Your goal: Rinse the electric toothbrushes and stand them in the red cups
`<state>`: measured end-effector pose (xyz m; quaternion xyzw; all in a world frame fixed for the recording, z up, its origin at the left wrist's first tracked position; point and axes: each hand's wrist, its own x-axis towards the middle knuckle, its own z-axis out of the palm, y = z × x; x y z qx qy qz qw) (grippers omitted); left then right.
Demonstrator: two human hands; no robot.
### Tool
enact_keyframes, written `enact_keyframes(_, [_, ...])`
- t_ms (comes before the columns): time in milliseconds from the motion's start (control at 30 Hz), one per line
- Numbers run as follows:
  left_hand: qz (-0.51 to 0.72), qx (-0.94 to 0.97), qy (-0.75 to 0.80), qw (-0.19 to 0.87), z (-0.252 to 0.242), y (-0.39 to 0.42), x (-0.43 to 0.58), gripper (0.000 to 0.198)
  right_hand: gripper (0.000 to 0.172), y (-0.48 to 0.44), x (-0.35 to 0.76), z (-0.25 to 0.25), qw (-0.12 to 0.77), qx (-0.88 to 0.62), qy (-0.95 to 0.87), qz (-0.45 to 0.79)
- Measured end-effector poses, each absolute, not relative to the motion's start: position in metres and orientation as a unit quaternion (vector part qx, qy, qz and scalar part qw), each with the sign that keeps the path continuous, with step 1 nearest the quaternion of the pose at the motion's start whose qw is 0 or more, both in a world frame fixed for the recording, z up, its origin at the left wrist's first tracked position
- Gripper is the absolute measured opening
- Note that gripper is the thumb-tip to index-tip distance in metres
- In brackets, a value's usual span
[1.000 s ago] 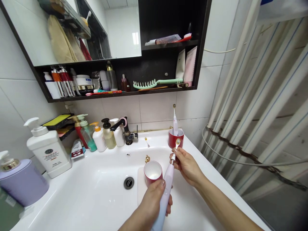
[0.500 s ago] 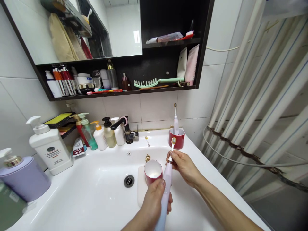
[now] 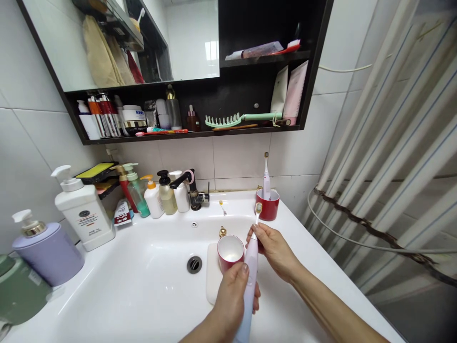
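Observation:
My left hand [image 3: 233, 290] is wrapped round the pink-and-blue handle of an electric toothbrush [image 3: 251, 267], held upright above the basin. The fingers of my right hand [image 3: 273, 247] pinch the white brush head [image 3: 257, 214] low down, where it meets the top of the handle. Just left of the handle, a red cup [image 3: 228, 259] with a white inside stands by a pale mat [image 3: 213, 281] in the basin. Behind my right hand, a second red cup [image 3: 269, 209] on the sink's corner holds another electric toothbrush [image 3: 266, 178]. A small loose brush head [image 3: 222, 207] lies on the back ledge.
A black faucet [image 3: 193, 188] rises at the back of the white sink [image 3: 143, 267]. Several pump bottles [image 3: 84, 216] line its left side. Above hangs a dark mirror cabinet [image 3: 235, 97] with a green hairbrush [image 3: 228, 121]. White pipes [image 3: 378, 157] stand at the right.
The thin gap between brush head and handle looks closed now. Both hands keep their grip. The view has shifted slightly, so the surroundings sit a little further right.

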<state>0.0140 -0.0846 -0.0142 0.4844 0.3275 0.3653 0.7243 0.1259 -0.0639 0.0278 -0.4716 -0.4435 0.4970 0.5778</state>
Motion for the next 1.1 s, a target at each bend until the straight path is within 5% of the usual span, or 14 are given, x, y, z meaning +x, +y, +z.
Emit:
enact_keyframes(167, [0.401, 0.486, 0.314, 0.710, -0.008, -0.078, 0.012, 0.033, 0.027, -0.073, 0.111, 0.025, 0.577, -0.462, -0.437, 0.513])
enact_keyframes(400, [0.541, 0.386, 0.269, 0.696, 0.012, -0.050, -0.009, 0.026, 0.043, -0.092, 0.078, 0.009, 0.457, -0.453, -0.555, 0.526])
enact_keyframes(567, [0.658, 0.308, 0.275, 0.630, 0.018, -0.020, -0.037, 0.026, 0.032, -0.091, 0.073, -0.001, 0.384, -0.506, -0.566, 0.526])
enact_keyframes(1100, [0.574, 0.342, 0.262, 0.696, 0.011, -0.018, -0.032, 0.016, 0.027, -0.096, 0.068, 0.002, 0.397, -0.453, -0.496, 0.625])
